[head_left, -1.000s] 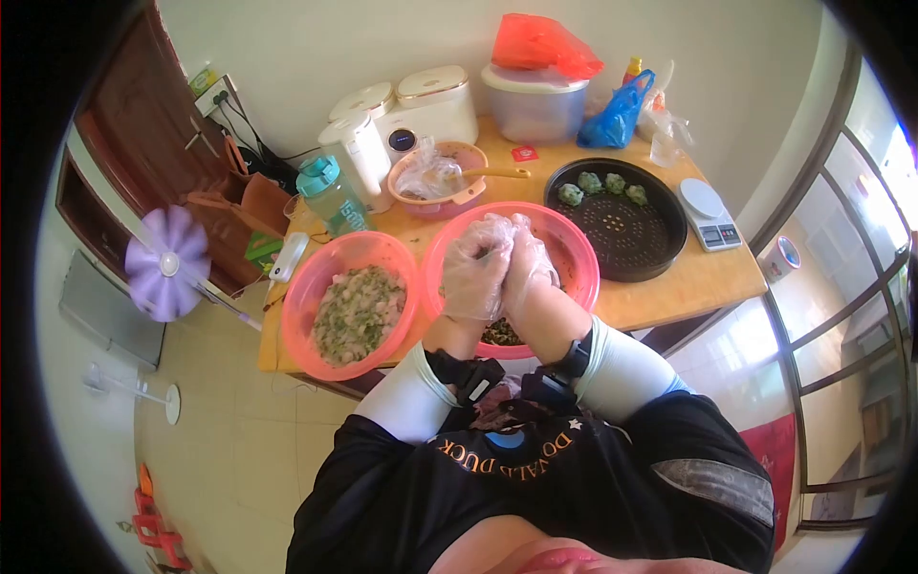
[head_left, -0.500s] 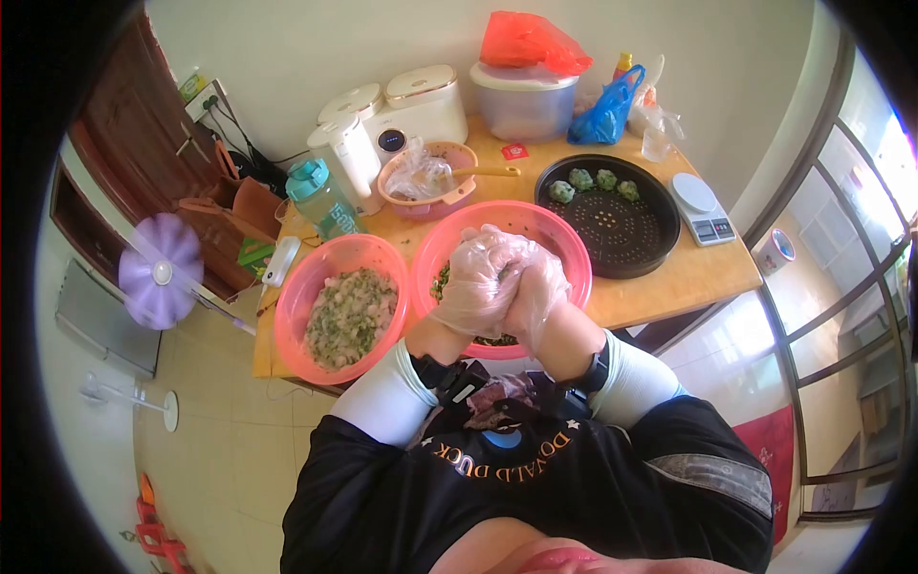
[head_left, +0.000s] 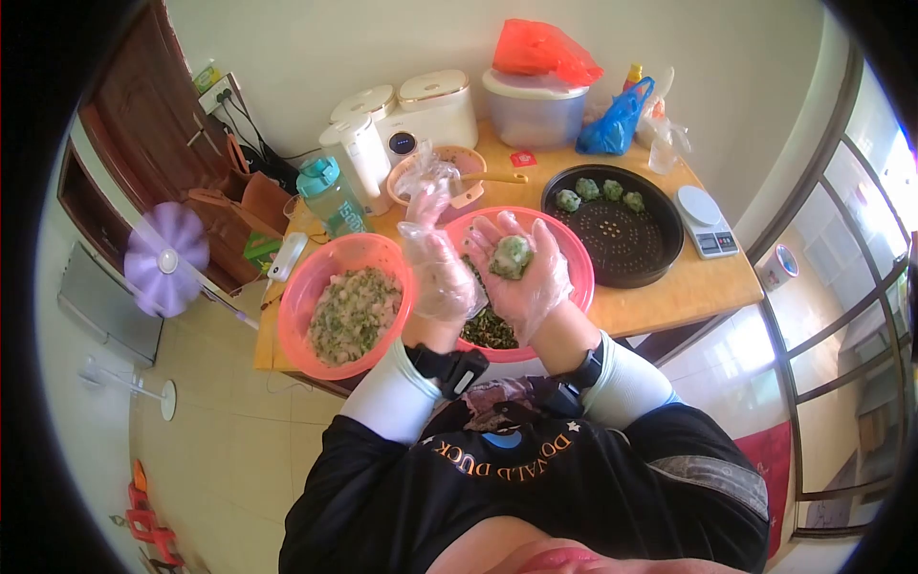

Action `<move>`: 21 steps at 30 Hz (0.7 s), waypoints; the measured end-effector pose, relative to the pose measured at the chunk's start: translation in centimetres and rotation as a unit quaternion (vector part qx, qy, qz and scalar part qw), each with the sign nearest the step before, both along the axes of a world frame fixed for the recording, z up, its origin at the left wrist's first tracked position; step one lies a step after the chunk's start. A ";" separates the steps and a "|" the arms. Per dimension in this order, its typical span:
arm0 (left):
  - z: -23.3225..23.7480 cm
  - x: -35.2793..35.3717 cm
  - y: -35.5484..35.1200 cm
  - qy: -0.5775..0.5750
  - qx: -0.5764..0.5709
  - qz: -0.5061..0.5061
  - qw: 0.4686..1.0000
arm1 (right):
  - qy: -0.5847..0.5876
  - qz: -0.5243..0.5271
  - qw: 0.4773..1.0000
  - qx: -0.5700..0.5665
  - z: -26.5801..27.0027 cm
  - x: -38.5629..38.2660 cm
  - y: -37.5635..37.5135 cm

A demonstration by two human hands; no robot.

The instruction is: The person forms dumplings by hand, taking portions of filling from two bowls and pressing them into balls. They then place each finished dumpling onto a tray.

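Note:
Both my hands wear clear plastic gloves. In the palm of my right hand sits a green-and-white food ball, its fingers curved loosely around it. My left hand is beside it, apart from the ball, fingers stretched upward and nothing held. Below them is a pink basin with dark chopped greens, partly hidden by my hands. To the left, another pink basin holds a pale mixture flecked with green. Several similar balls lie along the far-left side of a black perforated steamer tray.
A kitchen scale stands right of the tray. Behind the basins are a small colander bowl with a wooden-looking handle across it, a teal bottle, white appliances, a lidded tub and a blue bag.
My hands were clasped together over the basin; now they are apart. My left hand has moved left and opened, and the ball is exposed on my right palm.

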State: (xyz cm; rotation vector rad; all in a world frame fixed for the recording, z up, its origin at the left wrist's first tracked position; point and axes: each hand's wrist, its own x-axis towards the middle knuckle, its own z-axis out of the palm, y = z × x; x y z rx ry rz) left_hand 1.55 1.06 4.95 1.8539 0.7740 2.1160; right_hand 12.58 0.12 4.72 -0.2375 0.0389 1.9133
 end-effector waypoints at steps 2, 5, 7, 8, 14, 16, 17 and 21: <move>-0.9 1.4 -1.5 -0.226 -0.167 -0.085 0.956 | -0.009 -0.030 0.999 0.038 0.1 0.2 0.4; -0.9 2.2 -3.9 -0.341 -0.266 -0.349 0.831 | -0.107 -0.030 0.988 0.104 0.5 -0.6 0.5; -1.4 2.6 -3.9 -0.471 -0.352 -0.392 0.707 | -0.286 -0.062 0.924 0.245 0.6 -0.9 -0.8; -3.2 1.7 -3.0 -0.473 -0.352 -0.393 0.706 | -0.478 -0.069 0.806 0.343 0.3 -0.7 -0.9; -2.7 1.1 -3.5 -0.495 -0.336 -0.528 0.603 | -0.752 -0.202 0.345 0.524 -0.8 0.5 -0.6; -0.8 1.3 -4.5 -0.492 -0.373 -0.474 0.628 | -0.790 -0.182 0.294 0.507 0.4 1.0 -0.7; -0.4 1.3 -4.6 -0.487 -0.408 -0.416 0.650 | -0.823 -0.161 0.241 0.488 0.8 1.2 -0.8; -2.1 0.8 -2.7 -0.590 -0.409 -0.343 0.606 | -0.735 -0.133 0.503 0.436 1.1 2.9 -0.3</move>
